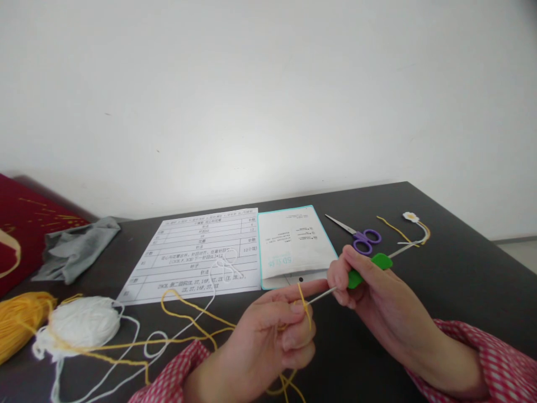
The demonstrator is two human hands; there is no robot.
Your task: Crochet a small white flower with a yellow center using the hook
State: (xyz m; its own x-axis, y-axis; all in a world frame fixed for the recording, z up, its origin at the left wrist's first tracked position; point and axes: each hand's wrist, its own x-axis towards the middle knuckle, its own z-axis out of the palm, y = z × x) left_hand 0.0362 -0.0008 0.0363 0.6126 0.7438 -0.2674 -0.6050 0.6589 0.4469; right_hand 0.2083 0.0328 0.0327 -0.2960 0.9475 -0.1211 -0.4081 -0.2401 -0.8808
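My right hand (377,302) is closed around the green handle of a crochet hook (382,261). The hook's thin metal shaft runs leftward to the fingertips of my left hand (268,330). That hand is closed in a pinch on yellow yarn (307,307), its index finger stretched along towards the right hand. A strand of the yarn stands up at the hook's tip, and my fingers hide part of the loop. The strand trails left across the table to a yellow skein (19,322).
A white yarn ball (84,323) lies beside the yellow skein. Behind my hands are a printed sheet (197,257), a teal-edged flat item with a white packet (293,240) on it, and purple scissors (361,238). A small white-and-yellow crocheted flower (411,217) lies at right, a grey cloth (79,249) at left.
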